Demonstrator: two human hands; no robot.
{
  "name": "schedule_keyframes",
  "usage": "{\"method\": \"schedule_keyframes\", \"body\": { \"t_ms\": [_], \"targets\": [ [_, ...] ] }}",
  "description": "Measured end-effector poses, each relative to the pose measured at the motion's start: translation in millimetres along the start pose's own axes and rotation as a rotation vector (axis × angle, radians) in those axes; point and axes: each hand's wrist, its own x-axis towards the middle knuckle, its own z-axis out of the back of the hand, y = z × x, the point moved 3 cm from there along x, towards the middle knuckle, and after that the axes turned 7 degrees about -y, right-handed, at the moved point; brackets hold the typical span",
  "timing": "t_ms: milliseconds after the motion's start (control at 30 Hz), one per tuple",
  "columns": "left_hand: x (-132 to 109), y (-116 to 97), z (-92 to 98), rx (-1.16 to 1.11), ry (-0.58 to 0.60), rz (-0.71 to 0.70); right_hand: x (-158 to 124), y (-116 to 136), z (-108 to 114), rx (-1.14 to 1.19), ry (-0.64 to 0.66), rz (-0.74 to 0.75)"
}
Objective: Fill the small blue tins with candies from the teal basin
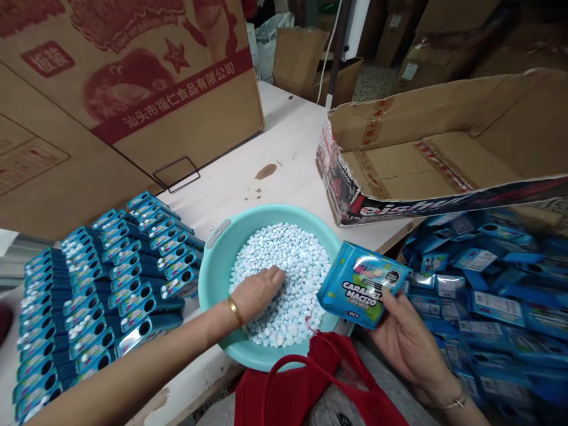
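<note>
My left hand (260, 291) reaches into a turquoise basin (210, 278) full of small white and pale-blue candies (297, 260). Its fingers are curled down into the candies, and the fingertips are partly hidden. To the right of the basin, my right hand (408, 337) grips a blue candy box (359, 287) by its right side, thumb on the front. The box is tilted and overlaps the basin's right rim; its printed front faces up toward me.
Rows of blue boxes with round holes (133, 278) stand on the table at left, some showing candies. Many more blue boxes (492, 307) lie heaped at right. An open carton (399, 171) sits behind them, and a large printed carton (133, 77) rises at back left.
</note>
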Motion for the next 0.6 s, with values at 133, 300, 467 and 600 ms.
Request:
{"method": "schedule_keyframes", "body": {
  "t_ms": [133, 300, 467, 600],
  "targets": [
    [-17, -17, -6.0, -0.306, 0.036, -0.041, 1, 8, -5, -0.053, 0.026, 0.066],
    [-33, -1, 13.1, -0.618, -0.043, -0.063, 6, 23, -12, -0.209, 0.026, 0.313],
    [-61, 25, 70.8, -0.59, -0.17, -0.022, 13, 29, -23, -0.551, 0.136, 0.575],
    [-79, 28, 116.0, -0.483, -0.174, 0.058, 14, 25, -38, -0.917, 0.279, 0.79]
  ]
}}
